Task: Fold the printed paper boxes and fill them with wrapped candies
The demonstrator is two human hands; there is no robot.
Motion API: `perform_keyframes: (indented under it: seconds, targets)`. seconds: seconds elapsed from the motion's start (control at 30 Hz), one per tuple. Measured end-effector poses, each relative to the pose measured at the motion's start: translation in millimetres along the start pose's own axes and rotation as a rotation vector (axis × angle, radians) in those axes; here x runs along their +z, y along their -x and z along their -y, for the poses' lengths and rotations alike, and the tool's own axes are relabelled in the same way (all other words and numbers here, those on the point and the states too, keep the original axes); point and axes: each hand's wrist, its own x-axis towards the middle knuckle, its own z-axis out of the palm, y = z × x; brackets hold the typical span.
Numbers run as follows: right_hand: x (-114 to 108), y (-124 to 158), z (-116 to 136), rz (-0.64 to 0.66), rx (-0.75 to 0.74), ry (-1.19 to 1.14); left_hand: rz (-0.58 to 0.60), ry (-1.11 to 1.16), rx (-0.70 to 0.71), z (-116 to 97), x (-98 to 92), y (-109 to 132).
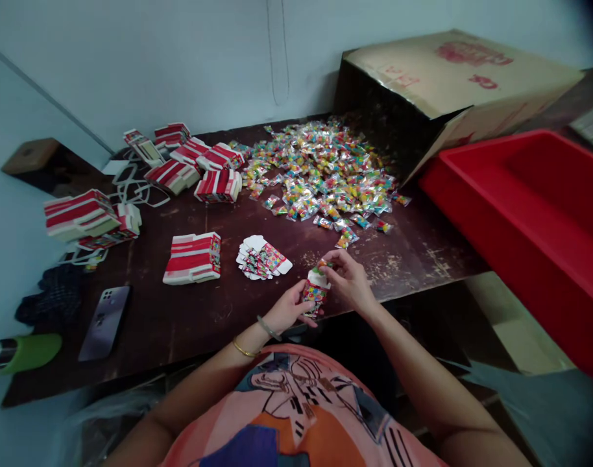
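The person sits at a dark, scuffed counter [194,331], both hands close together over its near edge. I see the left hand [296,306] with its fingers clamped around a small printed box [315,298], held upright just in front of the person's body, its white flap standing up at the top. The right hand [350,279] has its thumb and fingers pinched together on a little candy packet [322,264], right at the mouth of the box; how far the packet sits inside, I can't tell.

Just beyond the hands spreads a big heap of candy packets [320,168], shiny and many-coloured, its loose edge close to the right hand. Near the left hand lies a loose bunch of flattened boxes [260,258], and beside that a neat red-and-white stack [193,259]. More stacks [218,186] crowd the far left part of the counter, by a tangle of white straps [133,188]. A phone [104,324] lies near the left end, next to a dark cloth [50,295]. On the right, a large carton [462,78] opens toward the heap, with a red bin [510,214] in front of it.
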Motion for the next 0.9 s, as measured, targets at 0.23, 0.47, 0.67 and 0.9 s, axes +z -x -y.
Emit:
perform_keyframes:
  seconds: [0.23, 0.47, 0.67, 0.9]
  targets:
    - [-2, 8, 4, 0.015, 0.041, -0.017, -0.101, -0.006, 0.021, 15, -3.2, 11]
    - [12, 21, 0, 0.123, 0.022, 0.022, -0.140, -0.033, 0.088, 11, -4.8, 15]
    - [21, 34, -11, 0.054, 0.322, -0.387, -0.193, 0.048, 0.001, 8, -11.0, 15]
    - [20, 24, -8, 0.339, 0.309, -0.274, -0.161, -0.113, -0.008, 1, -17.4, 12]
